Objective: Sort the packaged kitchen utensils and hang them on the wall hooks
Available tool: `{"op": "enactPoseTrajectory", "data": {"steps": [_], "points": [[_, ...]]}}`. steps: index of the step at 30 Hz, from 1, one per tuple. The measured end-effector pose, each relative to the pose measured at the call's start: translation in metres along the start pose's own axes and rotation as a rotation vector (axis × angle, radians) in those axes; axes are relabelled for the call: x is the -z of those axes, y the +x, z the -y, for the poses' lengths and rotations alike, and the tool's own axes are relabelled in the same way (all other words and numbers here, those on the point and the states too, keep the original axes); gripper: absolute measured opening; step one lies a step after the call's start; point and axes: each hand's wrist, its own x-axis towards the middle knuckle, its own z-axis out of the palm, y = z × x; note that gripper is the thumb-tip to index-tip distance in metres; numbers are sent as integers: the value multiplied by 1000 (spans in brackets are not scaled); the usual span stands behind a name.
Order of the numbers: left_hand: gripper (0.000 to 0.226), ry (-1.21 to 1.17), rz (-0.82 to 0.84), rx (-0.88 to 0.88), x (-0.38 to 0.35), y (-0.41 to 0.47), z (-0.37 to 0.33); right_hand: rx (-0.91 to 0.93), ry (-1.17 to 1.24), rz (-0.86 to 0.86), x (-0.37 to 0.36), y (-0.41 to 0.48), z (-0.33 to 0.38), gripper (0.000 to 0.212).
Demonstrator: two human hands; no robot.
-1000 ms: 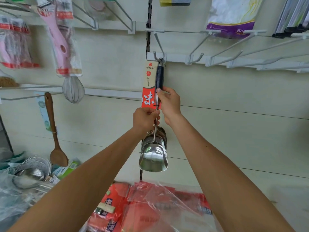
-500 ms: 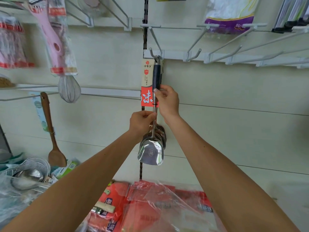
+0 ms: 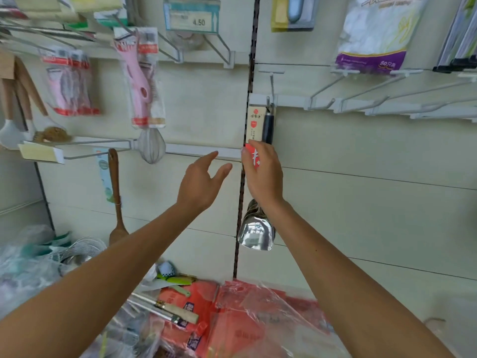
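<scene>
Right hand (image 3: 263, 174): wrapped round the spatula (image 3: 256, 232) partway down its handle, fingers curled over the red foot of its card (image 3: 254, 125).
Left hand (image 3: 202, 184): open and free, fingers loosely spread, holding nothing. It is just left of the spatula and apart from it.
Spatula: hangs upright from 1 hook (image 3: 268, 103) on the white rail (image 3: 291, 101), beside the dark slotted strip (image 3: 254, 47). Its black grip shows above the right hand, its steel blade below the wrist.
Card: cream over red, lying along the grip's left side.
Further left: whisk (image 3: 151, 148) and wooden spoon (image 3: 116, 192) hang on the wall, well apart from both hands.
Below: red packs (image 3: 232, 326) under clear plastic, lying beneath the forearms.
</scene>
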Motion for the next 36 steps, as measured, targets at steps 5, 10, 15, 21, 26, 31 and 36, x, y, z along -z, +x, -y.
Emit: {"op": "enactPoseTrajectory", "data": {"steps": [5, 10, 15, 21, 26, 31, 36], "points": [[74, 414, -126, -150, 95, -21, 33, 140, -89, 201, -37, -22, 51, 52], [79, 687, -156, -134, 203, -61, 79, 245, -115, 318, -92, -53, 128, 57], [77, 828, -197, -30, 307, -116, 116, 305, -1, 404, -160, -101, 213, 60], [78, 973, -253, 87, 418, -194, 146, 377, 155, 516, -231, -173, 320, 60], [78, 1064, -299, 201, 500, -258, 166, 437, 253, 599, -279, -233, 393, 69], [76, 1107, -342, 295, 559, -324, 183, 487, 313, 647, -313, -288, 455, 66], [76, 1080, -344, 410, 597, -396, 217, 508, 365, 748, -343, -357, 500, 67]]}}
